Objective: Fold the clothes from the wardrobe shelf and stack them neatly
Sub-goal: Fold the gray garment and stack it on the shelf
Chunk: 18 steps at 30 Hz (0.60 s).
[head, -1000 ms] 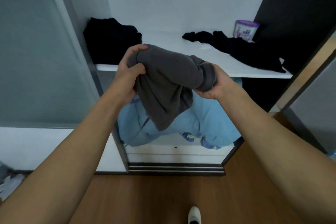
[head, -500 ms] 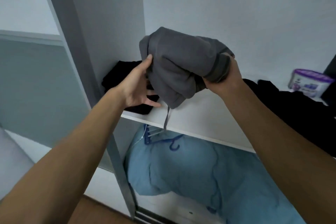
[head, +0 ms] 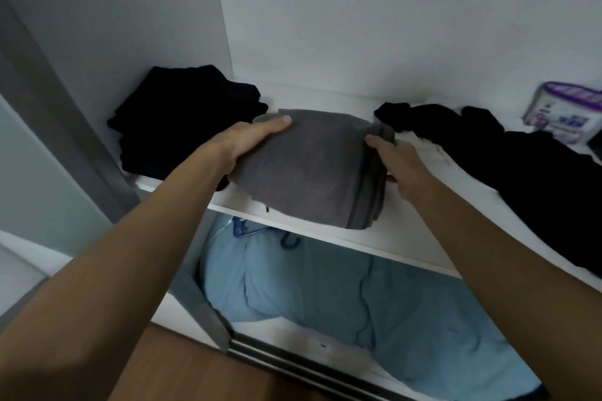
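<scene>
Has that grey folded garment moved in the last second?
Yes. The grey garment went down onto the white shelf, where it now lies beside the black pile; earlier it was held up clear of the shelf.

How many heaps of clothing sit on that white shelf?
3: a black pile at left; a grey folded garment at centre, held by left hand and right hand; loose black clothing at right. Piles may hide more.
</scene>
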Motion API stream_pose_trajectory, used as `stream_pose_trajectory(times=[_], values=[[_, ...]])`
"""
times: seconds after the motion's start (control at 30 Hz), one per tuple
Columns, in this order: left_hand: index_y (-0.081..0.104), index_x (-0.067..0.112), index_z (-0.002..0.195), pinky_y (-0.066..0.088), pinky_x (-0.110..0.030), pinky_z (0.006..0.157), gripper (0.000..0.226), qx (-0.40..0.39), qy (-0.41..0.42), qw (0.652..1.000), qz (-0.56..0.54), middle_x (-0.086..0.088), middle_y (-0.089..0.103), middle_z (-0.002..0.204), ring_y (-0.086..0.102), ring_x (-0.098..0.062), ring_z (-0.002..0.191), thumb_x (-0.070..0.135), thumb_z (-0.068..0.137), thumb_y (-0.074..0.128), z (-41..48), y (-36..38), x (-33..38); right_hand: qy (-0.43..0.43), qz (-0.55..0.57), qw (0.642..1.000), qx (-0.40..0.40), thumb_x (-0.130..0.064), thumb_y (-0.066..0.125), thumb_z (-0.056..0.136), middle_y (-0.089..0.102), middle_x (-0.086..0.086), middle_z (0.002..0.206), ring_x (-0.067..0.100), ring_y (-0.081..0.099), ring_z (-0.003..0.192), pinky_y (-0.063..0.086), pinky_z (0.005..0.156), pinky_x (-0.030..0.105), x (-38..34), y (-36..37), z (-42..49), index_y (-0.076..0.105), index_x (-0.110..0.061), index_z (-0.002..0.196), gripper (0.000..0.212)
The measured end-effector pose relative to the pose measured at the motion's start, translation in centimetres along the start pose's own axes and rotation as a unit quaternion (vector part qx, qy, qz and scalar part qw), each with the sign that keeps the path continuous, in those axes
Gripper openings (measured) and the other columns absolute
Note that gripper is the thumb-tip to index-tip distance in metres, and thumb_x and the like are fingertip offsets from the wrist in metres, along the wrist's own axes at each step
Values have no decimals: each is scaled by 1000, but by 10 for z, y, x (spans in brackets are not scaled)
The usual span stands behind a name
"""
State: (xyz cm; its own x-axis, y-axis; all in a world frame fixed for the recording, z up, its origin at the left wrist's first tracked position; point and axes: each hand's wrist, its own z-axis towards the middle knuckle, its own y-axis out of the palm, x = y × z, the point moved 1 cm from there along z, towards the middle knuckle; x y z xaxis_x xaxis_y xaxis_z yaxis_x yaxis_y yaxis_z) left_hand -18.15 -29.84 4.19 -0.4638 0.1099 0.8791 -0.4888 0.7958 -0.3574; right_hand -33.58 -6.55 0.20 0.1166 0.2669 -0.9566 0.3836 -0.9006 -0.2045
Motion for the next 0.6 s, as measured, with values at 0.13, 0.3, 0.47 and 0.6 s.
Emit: stream_pose_trajectory(times=[0.13, 0.3, 0.47, 0.6], values=[[66, 12, 109, 52, -33, 85, 41, 111, 123, 969, 181, -5, 69, 105, 65, -24, 98, 40, 80, 75, 21, 14, 18, -111, 58, 991, 40, -25, 67, 89, 67, -8, 103, 2, 62, 87, 47, 65, 15, -14, 8, 9, 63, -25, 114, 25], [40, 10, 139, 46, -45, 101, 61, 138, 148, 943, 263, -13, 53, 139, 54, -35, 121, 34, 90, 67, 43, 5, 24, -59, 8, 997, 46, -22, 63, 91, 62, -1, 103, 6, 56, 77, 46, 72, 23, -32, 24, 34, 59, -17, 117, 27], [23, 22, 155, 19, -52, 121, 77, 130, 317, 848, 405, -5, 19, 164, 16, -32, 151, 11, 86, 58, 55, 27, 20, -5, -74, 996, 45, -27, 48, 96, 62, 13, 126, 29, 61, 107, 50, 97, 38, -5, 58, 41, 50, -4, 136, 46], [50, 24, 140, 20, -49, 120, 46, 29, 276, 881, 384, -4, 51, 144, 40, -24, 137, 33, 96, 43, 68, 34, -2, -43, -174, 982, 64, -36, 39, 99, 57, 15, 133, 32, 56, 119, 41, 101, 38, 0, 87, 38, 42, -10, 142, 51]])
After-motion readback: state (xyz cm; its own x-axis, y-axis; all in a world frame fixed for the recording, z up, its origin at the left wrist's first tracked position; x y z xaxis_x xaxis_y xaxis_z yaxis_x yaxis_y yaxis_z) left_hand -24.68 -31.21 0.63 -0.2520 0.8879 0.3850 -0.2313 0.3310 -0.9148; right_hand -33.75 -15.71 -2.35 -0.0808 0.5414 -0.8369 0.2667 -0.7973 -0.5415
